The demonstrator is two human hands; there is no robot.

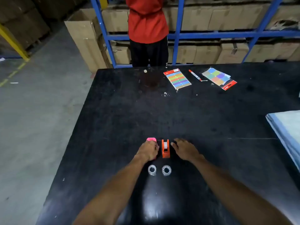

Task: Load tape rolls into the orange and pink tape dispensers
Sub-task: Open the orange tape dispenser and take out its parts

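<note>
Left hand (150,150) covers pink dispenser (151,139) left of orange dispenser (165,149), right hand (184,149) open and empty beside it, two tape rolls (152,170) nearer; wrist could knock them.

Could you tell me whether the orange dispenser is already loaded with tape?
Loaded: a white roll sits in the orange dispenser.
</note>
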